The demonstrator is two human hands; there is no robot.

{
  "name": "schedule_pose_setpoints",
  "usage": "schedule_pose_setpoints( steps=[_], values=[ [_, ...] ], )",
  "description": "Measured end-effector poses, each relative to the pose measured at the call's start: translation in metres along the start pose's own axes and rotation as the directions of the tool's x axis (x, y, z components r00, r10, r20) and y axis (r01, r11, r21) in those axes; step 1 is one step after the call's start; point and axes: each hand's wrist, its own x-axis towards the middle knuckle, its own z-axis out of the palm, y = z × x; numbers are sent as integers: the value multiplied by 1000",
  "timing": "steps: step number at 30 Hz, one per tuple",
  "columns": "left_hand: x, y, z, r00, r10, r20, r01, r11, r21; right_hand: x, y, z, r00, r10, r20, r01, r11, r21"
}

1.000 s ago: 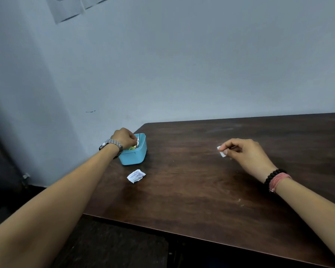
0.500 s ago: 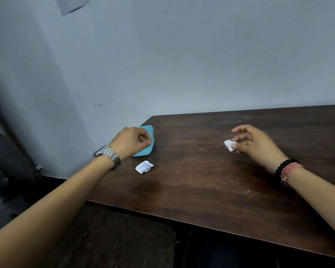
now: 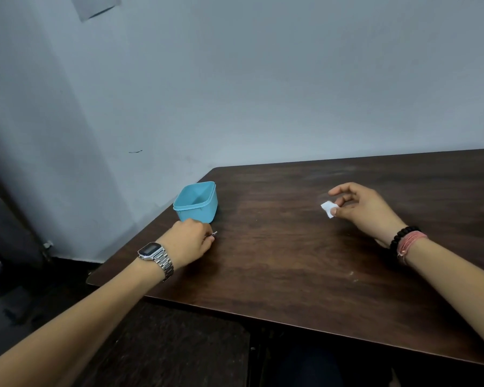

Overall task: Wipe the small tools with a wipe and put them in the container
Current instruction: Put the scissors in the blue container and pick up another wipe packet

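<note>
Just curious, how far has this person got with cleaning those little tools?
Done: nothing visible; the blue container looks empty. In hand: the left hand pinches something small by the container, and the right hand holds a white wipe. Left: wiping it and dropping it in.

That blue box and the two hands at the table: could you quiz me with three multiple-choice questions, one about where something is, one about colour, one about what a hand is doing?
1. Where does the container stand?
A. at the table's far left corner
B. at the middle of the table
C. on the floor

2. What colour is the wipe?
A. red
B. white
C. black

3. What is the right hand doing?
A. lying flat and empty
B. gripping the container
C. pinching the wipe

Answers:
1 A: it sits by the corner of the table, close to the wall.
2 B: the small piece shows white against the dark wood.
3 C: thumb and fingers close on the wipe above the table, while the left hand pinches something small and thin near the container.
</note>
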Motion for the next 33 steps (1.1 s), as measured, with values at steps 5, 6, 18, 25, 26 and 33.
schedule_pose_setpoints(
  steps=[5,6,18,25,26,33],
  values=[
    [8,19,-5,990,-6,-140,-10,994,-109,1,-1,0,999,-31,-32,33,998,59],
    [12,25,-8,985,-10,-173,-24,980,-197,0,-3,0,999,-29,-29,31,997,71],
    [110,122,-31,999,-25,-29,-18,381,-924,-2,-11,-1,996,-93,-13,93,974,206],
    [119,178,-7,997,62,40,47,-112,-993,5,-3,-5,988,-87,-126,109,977,182],
    [117,181,-4,996,75,37,50,-172,-984,6,-1,-4,986,-81,-142,102,984,148],
    [108,184,-3,997,82,9,36,-337,-941,9,5,3,983,-21,-183,51,985,164]
  ],
)
